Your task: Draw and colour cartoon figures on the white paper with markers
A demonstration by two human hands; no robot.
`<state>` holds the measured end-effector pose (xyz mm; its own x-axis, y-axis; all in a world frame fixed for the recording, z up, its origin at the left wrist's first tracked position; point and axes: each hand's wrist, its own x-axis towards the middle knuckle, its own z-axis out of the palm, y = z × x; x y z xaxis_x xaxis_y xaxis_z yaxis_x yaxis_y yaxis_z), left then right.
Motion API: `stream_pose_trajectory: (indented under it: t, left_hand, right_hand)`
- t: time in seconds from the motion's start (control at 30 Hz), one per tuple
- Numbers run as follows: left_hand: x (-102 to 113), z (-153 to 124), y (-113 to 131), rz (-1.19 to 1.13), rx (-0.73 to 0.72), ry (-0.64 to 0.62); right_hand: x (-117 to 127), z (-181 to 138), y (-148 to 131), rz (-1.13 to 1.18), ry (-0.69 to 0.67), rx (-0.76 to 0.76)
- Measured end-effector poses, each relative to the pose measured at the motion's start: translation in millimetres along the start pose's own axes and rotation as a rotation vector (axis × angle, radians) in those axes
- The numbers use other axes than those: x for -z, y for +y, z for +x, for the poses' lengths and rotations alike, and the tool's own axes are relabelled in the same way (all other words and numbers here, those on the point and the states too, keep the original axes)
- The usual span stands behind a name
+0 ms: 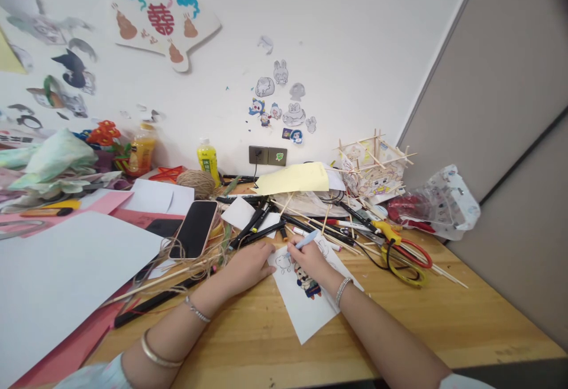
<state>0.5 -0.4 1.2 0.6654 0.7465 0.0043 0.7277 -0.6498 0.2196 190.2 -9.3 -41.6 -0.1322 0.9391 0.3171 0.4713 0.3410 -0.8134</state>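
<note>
Pinched in the fingers of my right hand (309, 259) is a light blue pen (306, 240), its tip down at a white sheet of paper (304, 324). The sheet bears a coloured cartoon figure (307, 285) and a cloud-like outline (282, 262) near the pen. My left hand (251, 266) lies flat, its fingertips at the paper's left edge and nothing visible in it. Black markers (255, 223) are scattered just beyond my left hand. To its left, a dark-screened phone (194, 229) lies among brown twine (171, 253).
Large white paper (75, 288) covers the left side over red sheets. Bamboo sticks, markers and yellow-handled scissors (390, 232) crowd the back right. A yellow-green bottle (207, 161) and a ball of twine (196, 183) stand near the wall. A plastic bag (448, 202) lies at right.
</note>
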Motion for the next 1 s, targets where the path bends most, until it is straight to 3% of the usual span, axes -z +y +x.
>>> stream_pose_trajectory:
  t: [1.0]
  left_hand:
    - [-0.4,-1.1,-0.6,-0.015,-0.008,0.011]
  right_hand:
    - [0.1,0.8,-1.9,-0.015,0.001,-0.010]
